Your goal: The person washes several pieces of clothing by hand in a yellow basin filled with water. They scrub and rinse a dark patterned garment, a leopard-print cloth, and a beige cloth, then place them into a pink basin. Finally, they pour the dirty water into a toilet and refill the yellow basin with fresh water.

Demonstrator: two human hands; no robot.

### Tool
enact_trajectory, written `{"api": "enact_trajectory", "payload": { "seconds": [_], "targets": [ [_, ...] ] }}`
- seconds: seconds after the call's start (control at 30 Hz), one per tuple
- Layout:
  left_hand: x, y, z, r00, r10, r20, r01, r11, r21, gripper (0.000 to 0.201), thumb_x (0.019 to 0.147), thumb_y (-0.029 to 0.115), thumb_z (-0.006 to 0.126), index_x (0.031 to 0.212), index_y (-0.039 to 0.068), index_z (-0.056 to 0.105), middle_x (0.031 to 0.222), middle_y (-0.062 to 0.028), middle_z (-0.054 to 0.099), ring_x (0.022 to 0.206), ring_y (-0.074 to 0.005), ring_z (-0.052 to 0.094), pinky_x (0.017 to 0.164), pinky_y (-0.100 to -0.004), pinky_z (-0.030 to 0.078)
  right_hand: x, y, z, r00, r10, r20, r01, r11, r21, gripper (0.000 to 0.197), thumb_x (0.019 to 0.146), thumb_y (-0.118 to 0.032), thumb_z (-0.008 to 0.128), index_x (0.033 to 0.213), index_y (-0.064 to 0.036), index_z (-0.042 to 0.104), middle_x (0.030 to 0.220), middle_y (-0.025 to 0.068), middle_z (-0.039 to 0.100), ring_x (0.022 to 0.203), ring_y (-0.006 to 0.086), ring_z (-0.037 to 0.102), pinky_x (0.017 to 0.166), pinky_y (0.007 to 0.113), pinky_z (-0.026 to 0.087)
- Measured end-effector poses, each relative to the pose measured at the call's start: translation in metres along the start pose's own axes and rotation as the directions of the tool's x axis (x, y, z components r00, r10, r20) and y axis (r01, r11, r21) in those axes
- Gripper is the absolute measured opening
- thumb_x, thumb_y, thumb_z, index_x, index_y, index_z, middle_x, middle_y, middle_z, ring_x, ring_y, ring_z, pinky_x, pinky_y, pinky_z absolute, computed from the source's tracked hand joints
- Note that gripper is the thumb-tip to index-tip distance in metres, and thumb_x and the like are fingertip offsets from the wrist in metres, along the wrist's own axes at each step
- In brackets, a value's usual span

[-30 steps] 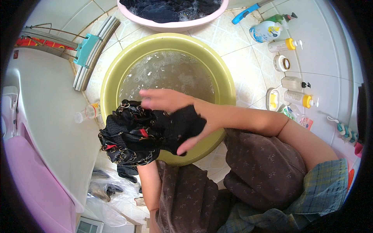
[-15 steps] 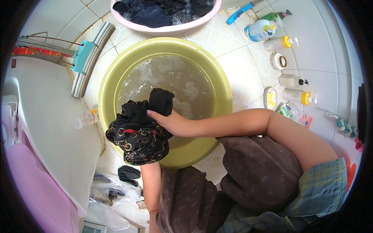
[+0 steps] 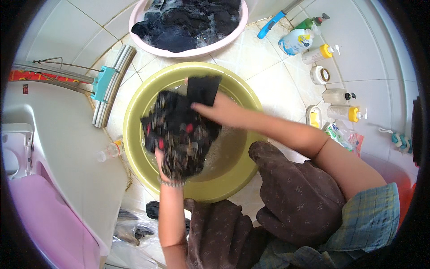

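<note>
A black garment [image 3: 179, 130] with a gold chain-like pattern and red spots hangs bunched over the yellow-green basin [image 3: 224, 190], blurred by motion. My right hand [image 3: 216, 110] is closed on its right upper part, thumb on top, near a plain black flap. From below, my left hand [image 3: 160, 158] holds up the garment's lower side. Cloth hides most of its fingers, and a bracelet [image 3: 172, 181] circles that wrist. Cloudy, foamy water [image 3: 226, 150] fills the basin under the cloth.
Beyond the basin, a pink tub [image 3: 190, 54] holds dark clothes in suds. A sponge mop [image 3: 109, 85] and a white bathtub [image 3: 85, 166] are at left. Several bottles [image 3: 316, 54] and a soap dish [image 3: 314, 117] line the right wall. A plastic bag [image 3: 134, 235] lies lower left.
Both hands have moved away from me and slightly right with the garment, bringing it over the basin. The garment hangs more spread out, and the view has shifted a little.
</note>
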State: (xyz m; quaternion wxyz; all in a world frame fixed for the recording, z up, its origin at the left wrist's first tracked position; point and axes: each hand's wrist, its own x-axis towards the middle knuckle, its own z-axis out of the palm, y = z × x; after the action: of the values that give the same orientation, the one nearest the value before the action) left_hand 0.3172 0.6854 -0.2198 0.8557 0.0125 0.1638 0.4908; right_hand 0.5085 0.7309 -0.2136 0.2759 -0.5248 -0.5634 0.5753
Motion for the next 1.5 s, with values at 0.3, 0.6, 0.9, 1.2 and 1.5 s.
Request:
{"api": "enact_trajectory", "payload": {
  "seconds": [0.3,0.6,0.9,1.2,1.5],
  "targets": [
    [0.211,0.092,0.109,0.946,0.101,-0.309,0.182,0.624,0.76,0.057,0.087,0.044,0.044,0.129,0.005,0.038,0.128,-0.0121,0.044,0.115,-0.0319,0.045,0.086,-0.0452,0.047,0.1,-0.076,-0.137,0.913,0.144,-0.382,-0.061,0.973,0.222,0.045,0.087,-0.038,0.04,0.12,-0.0088,0.049,0.12,0.0092,0.05,0.106,0.0224,0.049,0.09,0.034,0.04],
    [-0.043,0.077,0.018,0.961,0.185,-0.204,0.157,0.242,0.957,0.042,0.089,0.035,0.047,0.12,0.008,0.05,0.109,-0.0039,0.059,0.101,-0.0147,0.054,0.087,-0.0311,0.04,0.006,-0.022,-0.142,0.922,-0.265,-0.283,0.213,0.956,-0.2,0.031,0.088,-0.018,0.044,0.114,-0.005,0.057,0.117,0.0078,0.056,0.111,0.0167,0.047,0.098,0.029,0.032],
    [-0.427,-0.089,-0.107,0.044,0.554,-0.831,-0.171,0.824,0.54,0.022,0.087,0.023,0.051,0.105,0.012,0.056,0.099,0.0,0.063,0.081,-0.0088,0.059,0.071,-0.0253,0.044,-0.224,0.113,-0.2,0.869,0.105,-0.483,-0.255,0.932,-0.258,0.028,0.088,-0.013,0.045,0.109,0.001,0.056,0.108,0.0086,0.058,0.104,0.018,0.051,0.093,0.028,0.036],
    [-0.528,-0.175,-0.235,-0.121,0.638,-0.76,-0.122,0.75,0.65,0.024,0.083,0.023,0.056,0.102,0.007,0.056,0.09,-0.001,0.061,0.08,-0.0096,0.055,0.071,-0.026,0.043,-0.303,0.133,-0.231,0.845,0.244,-0.475,-0.435,0.831,-0.347,0.028,0.088,-0.013,0.045,0.109,0.001,0.056,0.107,0.0088,0.059,0.103,0.0181,0.052,0.092,0.028,0.036],
    [-0.448,-0.028,-0.238,-0.258,0.949,-0.182,0.679,0.312,0.665,0.042,0.069,0.014,0.07,0.104,0.0,0.054,0.108,-0.0172,0.055,0.109,-0.0309,0.049,0.088,-0.0383,0.043,-0.305,0.106,-0.23,0.859,0.264,-0.439,-0.467,0.755,-0.46,0.028,0.088,-0.013,0.044,0.109,0.001,0.056,0.106,0.009,0.059,0.102,0.0181,0.052,0.091,0.028,0.037]
  ]
}}
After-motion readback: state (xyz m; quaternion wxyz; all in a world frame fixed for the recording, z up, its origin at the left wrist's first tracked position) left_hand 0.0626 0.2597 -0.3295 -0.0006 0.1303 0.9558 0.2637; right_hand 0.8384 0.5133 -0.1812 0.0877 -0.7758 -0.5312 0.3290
